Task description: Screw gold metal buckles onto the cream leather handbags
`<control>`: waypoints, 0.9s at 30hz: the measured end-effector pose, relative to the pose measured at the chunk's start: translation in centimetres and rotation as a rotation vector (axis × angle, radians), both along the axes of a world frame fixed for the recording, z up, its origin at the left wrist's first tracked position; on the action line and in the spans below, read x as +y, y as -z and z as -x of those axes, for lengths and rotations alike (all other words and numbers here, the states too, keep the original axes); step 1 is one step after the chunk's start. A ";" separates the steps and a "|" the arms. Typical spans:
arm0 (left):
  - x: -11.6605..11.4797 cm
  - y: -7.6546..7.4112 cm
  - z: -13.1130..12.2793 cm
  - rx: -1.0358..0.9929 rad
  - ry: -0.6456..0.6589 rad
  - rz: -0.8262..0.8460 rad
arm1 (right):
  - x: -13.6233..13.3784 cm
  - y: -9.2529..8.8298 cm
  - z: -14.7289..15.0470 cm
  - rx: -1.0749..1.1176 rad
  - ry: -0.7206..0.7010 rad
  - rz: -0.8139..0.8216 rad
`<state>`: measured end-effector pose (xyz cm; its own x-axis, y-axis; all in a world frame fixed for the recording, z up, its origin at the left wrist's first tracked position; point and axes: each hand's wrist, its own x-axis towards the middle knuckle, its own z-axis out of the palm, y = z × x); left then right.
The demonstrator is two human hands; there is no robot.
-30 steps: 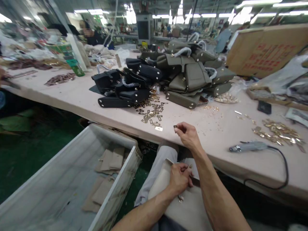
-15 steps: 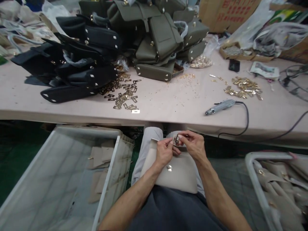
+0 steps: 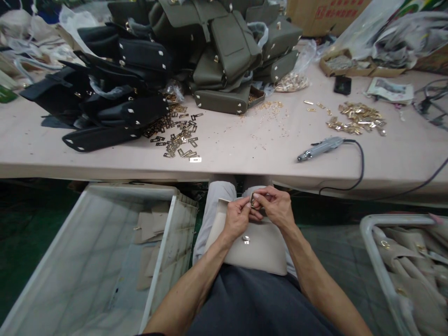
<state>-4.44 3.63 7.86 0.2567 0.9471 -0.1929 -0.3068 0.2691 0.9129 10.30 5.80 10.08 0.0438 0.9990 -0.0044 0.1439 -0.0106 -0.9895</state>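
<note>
A beige handbag lies across my lap, with a small metal lock on its front. My left hand is closed, pinching the edge of the bag's flap at its far side. Close against it, my right hand grips a small metal clasp plate between thumb and fingers, at the flap's edge. Fingers partly hide the plate, so I cannot tell how it sits on the flap.
Black bags and olive bags are heaped on the table, near loose metal plates and gold fittings. A corded electric screwdriver lies at right. Crates with beige pieces flank my legs.
The clasp plate and my right hand have shifted slightly left, closer to my left hand. The whole view has moved a little; the bag stays on my lap.
</note>
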 end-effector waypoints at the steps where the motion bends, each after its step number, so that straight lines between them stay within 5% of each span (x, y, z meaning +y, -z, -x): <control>1: 0.0 0.1 0.0 0.003 -0.002 -0.007 | 0.0 -0.1 0.1 -0.004 0.001 -0.002; 12: -0.1 -0.6 -0.3 0.038 -0.043 -0.009 | 0.2 -0.4 -0.2 0.024 -0.034 0.021; 27: 0.0 -0.6 -0.8 0.004 -0.155 0.025 | -0.1 -0.1 -0.5 -0.163 -0.057 -0.184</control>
